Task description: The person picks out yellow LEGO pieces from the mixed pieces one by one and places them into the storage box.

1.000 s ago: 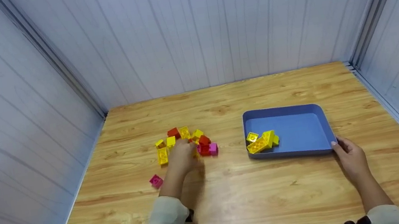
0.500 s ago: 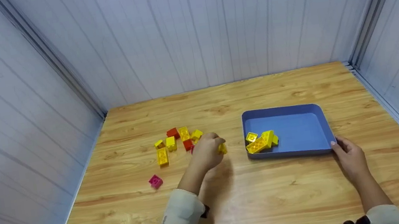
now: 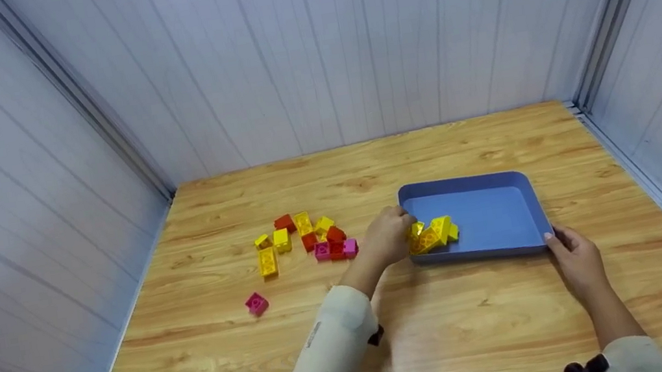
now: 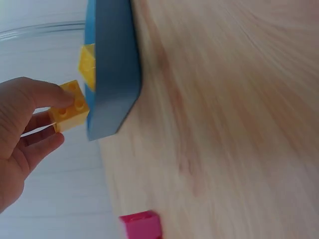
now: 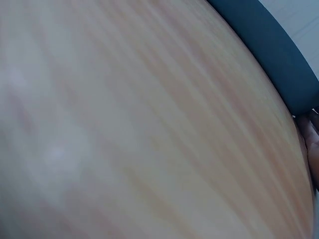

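Note:
The left hand (image 3: 386, 238) is at the left wall of the blue tray (image 3: 504, 250). In the left wrist view that hand (image 4: 25, 119) pinches a yellow brick (image 4: 70, 110) between thumb and fingers, beside the tray wall (image 4: 117, 64). Several yellow bricks (image 3: 437, 234) lie in the tray's near left corner. At the tray's near right corner the right hand (image 3: 580, 257) grips the rim, thumb on the outer edge. Only a sliver of the right hand (image 5: 311, 144) shows in the right wrist view, against the tray (image 5: 279, 55).
Left of the tray lies a loose group of bricks: a yellow one (image 3: 268, 263), a red one (image 3: 285, 223), a pink one (image 3: 322, 251) and several others. A magenta brick (image 3: 257, 303) sits apart, nearer the front. Panelled walls (image 3: 311, 51) stand behind and at both sides.
The left hand has moved right from the brick group to the tray, carrying a yellow brick picked from there. The right hand has stayed at the tray corner.

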A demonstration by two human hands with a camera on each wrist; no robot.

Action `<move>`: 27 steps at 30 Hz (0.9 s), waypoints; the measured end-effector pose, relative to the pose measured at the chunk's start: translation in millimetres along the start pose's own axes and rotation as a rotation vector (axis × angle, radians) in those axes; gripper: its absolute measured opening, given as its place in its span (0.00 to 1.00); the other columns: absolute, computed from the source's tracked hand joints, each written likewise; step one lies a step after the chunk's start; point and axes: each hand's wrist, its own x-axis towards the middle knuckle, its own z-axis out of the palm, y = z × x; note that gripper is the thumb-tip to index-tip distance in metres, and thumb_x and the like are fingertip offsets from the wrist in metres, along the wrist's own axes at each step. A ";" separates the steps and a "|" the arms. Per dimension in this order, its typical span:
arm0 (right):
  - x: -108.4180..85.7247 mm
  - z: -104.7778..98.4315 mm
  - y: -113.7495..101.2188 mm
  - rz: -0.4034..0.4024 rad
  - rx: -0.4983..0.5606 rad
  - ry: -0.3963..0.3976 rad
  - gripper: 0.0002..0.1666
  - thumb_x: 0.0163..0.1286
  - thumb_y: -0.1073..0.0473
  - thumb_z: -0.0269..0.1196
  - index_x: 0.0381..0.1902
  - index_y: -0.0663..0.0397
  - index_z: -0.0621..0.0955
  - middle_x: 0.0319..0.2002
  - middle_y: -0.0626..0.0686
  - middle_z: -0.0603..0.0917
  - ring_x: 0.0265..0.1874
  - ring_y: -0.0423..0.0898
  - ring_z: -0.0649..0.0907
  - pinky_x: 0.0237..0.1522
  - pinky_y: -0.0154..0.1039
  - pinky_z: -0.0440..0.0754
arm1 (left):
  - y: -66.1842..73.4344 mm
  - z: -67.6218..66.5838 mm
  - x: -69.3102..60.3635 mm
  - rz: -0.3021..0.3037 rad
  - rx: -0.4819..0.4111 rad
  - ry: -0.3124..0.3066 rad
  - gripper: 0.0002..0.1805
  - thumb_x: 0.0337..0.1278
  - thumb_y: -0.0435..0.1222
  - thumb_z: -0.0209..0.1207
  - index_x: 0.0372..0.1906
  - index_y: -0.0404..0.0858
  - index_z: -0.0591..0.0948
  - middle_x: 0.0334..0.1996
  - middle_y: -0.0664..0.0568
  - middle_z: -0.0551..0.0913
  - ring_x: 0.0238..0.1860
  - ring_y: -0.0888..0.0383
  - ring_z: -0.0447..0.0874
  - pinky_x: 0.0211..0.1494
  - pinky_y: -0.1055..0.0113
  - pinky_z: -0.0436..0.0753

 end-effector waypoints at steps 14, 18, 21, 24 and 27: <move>-0.7 2.5 0.8 -0.018 0.031 -0.004 0.39 0.76 0.42 0.49 0.73 0.63 0.60 0.71 0.62 0.63 0.70 0.58 0.62 0.61 0.28 0.67 | 2.4 13.3 21.6 -0.100 -0.017 -0.145 0.20 0.53 0.29 0.65 0.53 0.40 0.84 0.51 0.49 0.81 0.53 0.52 0.78 0.60 0.64 0.76; -1.3 2.2 -0.6 0.006 0.027 0.001 0.39 0.76 0.42 0.48 0.73 0.63 0.60 0.71 0.62 0.62 0.70 0.58 0.62 0.63 0.30 0.67 | 3.6 10.9 22.4 -0.087 -0.026 -0.161 0.22 0.54 0.29 0.65 0.56 0.39 0.83 0.56 0.48 0.79 0.58 0.51 0.76 0.63 0.63 0.73; -1.5 2.3 -1.3 0.011 0.028 0.009 0.39 0.76 0.42 0.49 0.73 0.63 0.60 0.71 0.62 0.64 0.70 0.57 0.63 0.63 0.31 0.67 | 3.9 8.8 20.7 -0.081 -0.040 -0.154 0.22 0.52 0.29 0.66 0.56 0.39 0.83 0.57 0.47 0.79 0.58 0.50 0.75 0.64 0.63 0.72; -1.8 2.1 -1.9 0.018 0.019 0.012 0.40 0.76 0.41 0.48 0.73 0.63 0.60 0.71 0.62 0.63 0.70 0.57 0.62 0.65 0.36 0.66 | 4.4 5.7 18.2 -0.083 -0.055 -0.139 0.22 0.51 0.29 0.67 0.55 0.38 0.83 0.56 0.47 0.79 0.57 0.50 0.76 0.63 0.63 0.73; -1.7 2.1 -2.5 0.026 0.016 0.013 0.40 0.76 0.41 0.48 0.73 0.63 0.60 0.71 0.62 0.62 0.70 0.56 0.62 0.67 0.42 0.64 | 4.2 2.2 15.0 -0.078 -0.059 -0.121 0.23 0.48 0.30 0.68 0.54 0.37 0.83 0.54 0.47 0.79 0.56 0.51 0.76 0.63 0.63 0.73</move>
